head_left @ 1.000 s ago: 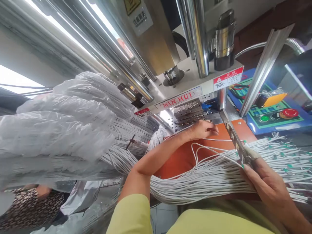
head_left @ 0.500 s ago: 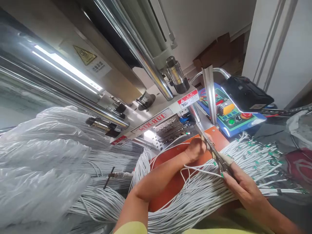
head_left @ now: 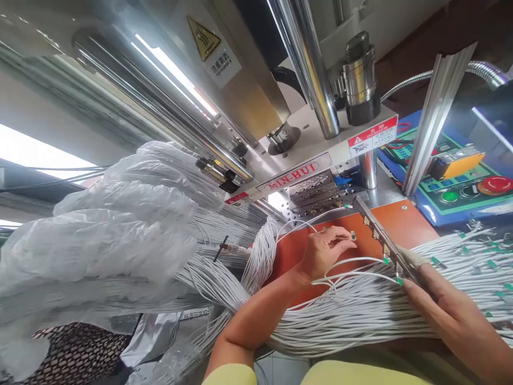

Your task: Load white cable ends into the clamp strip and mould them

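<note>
My left hand [head_left: 326, 250] pinches a white cable's connector [head_left: 353, 235], small and metal with a green part, between thumb and index fingertip. It is just left of a long metal bar [head_left: 377, 235] with brass-coloured slots, apart from it. My right hand [head_left: 449, 305] grips the bar's lower end; a pale cover shows on one finger. Two white cables [head_left: 363, 272] with green ends sit at the bar's lower slots. Under both hands runs a thick bundle of white cables [head_left: 344, 315]. The bar's far tip lies over the orange board [head_left: 404, 227].
A press machine with a MIN-HUI plate [head_left: 294, 176] stands ahead, its lower mould [head_left: 310, 198] behind the orange board. One cable end [head_left: 348, 206] lies near the mould. The control box [head_left: 460, 198] with buttons is at right. Plastic-wrapped cable bundles [head_left: 120, 230] fill the left side.
My left hand has drawn away from the bar, and the connector at its fingertips now shows. My right hand still grips the bar. The camera view has shifted and come closer to the press.
</note>
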### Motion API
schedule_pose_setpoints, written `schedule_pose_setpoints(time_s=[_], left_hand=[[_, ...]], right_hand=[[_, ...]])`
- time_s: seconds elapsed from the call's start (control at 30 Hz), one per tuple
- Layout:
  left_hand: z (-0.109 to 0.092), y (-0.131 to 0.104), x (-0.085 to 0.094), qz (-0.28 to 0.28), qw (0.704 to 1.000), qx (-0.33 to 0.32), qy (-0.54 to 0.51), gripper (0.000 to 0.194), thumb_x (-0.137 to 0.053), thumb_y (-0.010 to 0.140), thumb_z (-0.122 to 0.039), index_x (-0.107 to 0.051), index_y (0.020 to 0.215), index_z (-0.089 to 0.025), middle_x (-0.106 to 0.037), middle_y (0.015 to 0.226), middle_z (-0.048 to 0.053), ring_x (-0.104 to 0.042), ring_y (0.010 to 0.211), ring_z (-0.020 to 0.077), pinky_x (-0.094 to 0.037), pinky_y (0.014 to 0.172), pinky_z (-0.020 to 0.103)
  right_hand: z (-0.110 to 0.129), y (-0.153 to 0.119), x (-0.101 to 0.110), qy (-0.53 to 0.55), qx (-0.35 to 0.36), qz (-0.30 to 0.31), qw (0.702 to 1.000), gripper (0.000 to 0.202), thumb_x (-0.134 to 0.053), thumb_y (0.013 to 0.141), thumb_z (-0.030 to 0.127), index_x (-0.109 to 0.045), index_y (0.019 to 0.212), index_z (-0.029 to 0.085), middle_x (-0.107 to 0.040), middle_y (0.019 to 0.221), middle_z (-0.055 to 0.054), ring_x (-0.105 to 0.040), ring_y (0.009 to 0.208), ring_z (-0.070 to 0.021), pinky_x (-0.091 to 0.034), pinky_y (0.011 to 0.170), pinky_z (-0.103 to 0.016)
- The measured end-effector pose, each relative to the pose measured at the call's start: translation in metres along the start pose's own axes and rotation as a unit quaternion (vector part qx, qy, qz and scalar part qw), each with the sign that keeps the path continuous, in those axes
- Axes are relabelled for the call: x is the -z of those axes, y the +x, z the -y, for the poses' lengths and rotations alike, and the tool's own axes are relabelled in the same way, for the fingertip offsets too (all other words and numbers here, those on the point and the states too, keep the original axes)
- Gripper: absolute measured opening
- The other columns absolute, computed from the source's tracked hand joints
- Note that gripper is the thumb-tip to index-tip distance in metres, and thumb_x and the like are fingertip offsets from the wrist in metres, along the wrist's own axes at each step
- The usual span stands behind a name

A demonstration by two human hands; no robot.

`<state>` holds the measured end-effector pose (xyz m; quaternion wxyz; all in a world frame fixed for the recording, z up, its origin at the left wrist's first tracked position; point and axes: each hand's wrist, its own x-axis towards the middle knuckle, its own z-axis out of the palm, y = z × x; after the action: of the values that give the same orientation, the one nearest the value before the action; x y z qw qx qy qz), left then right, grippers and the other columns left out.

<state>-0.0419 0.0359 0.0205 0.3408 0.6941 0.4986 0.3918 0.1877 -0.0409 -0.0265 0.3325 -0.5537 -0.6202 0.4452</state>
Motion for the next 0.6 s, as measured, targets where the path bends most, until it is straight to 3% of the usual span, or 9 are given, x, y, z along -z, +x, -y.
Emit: schedule_pose_setpoints(time_s=[0.13, 0.33, 0.6], left_hand=[[0.001, 0.001, 0.004, 0.013, 0.997, -0.05, 0.058, 0.007, -0.075, 0.081, -0.028, -0.073, 0.084, -0.021, -0.076, 0.084, 0.001, -0.07, 0.076, 0.0136, -0.058, 0.074, 0.026], [-0.003, 0.001, 0.006, 0.032, 0.996, -0.067, 0.053, 0.008, -0.071, 0.084, -0.027, -0.072, 0.078, -0.021, -0.075, 0.081, 0.002, -0.068, 0.077, 0.0152, -0.056, 0.078, 0.03], [-0.004, 0.0, -0.002, 0.075, 0.991, -0.09, 0.059, 0.007, -0.068, 0.085, -0.023, -0.069, 0.079, -0.019, -0.072, 0.08, 0.002, -0.066, 0.077, 0.0147, -0.055, 0.075, 0.028]], right_hand=[[0.008, 0.003, 0.001, -0.009, -0.013, 0.013, 1.0, 0.041, -0.043, 0.093, 0.056, -0.055, 0.117, 0.024, -0.068, 0.101, -0.003, -0.065, 0.093, -0.0215, -0.053, 0.072, -0.025], [0.016, 0.007, 0.002, 0.014, -0.002, 0.029, 0.999, 0.05, -0.043, 0.096, 0.05, -0.044, 0.141, 0.027, -0.063, 0.128, -0.006, -0.06, 0.112, -0.0257, -0.052, 0.09, -0.033], [0.021, 0.009, 0.004, -0.006, 0.009, 0.046, 0.999, 0.051, -0.041, 0.097, 0.046, -0.041, 0.145, 0.028, -0.066, 0.124, -0.005, -0.065, 0.103, -0.0238, -0.053, 0.083, -0.033]])
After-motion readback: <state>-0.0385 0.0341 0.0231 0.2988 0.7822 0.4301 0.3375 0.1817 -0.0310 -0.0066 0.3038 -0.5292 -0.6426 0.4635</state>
